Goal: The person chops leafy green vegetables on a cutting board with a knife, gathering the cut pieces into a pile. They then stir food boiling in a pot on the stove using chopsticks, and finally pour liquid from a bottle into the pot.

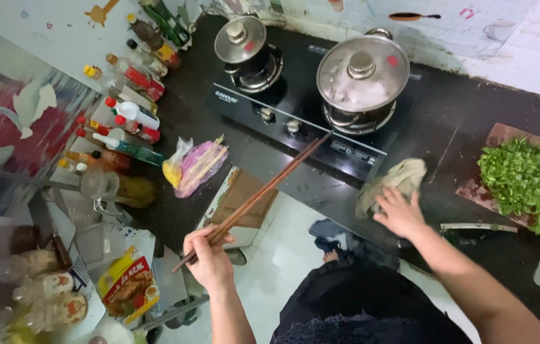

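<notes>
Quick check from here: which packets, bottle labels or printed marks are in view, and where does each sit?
Seasoning packet: lower left, flat pouch, yellow and red with a food picture.
Sauce bottles: row at left of the counter, red caps, red and white labels.
Plastic bag: left of the stove, pink and yellow, crumpled.
Stove: black, small white marking at its front left, pale label near the front edge.

Black counter (pixel 474 121) — stove (pixel 321 108), cloth (pixel 394 181), cutting board (pixel 505 137)

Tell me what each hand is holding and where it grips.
The left hand holds long chopsticks by their near end. The right hand holds nothing; it rests flat at the edge of a cloth.
</notes>
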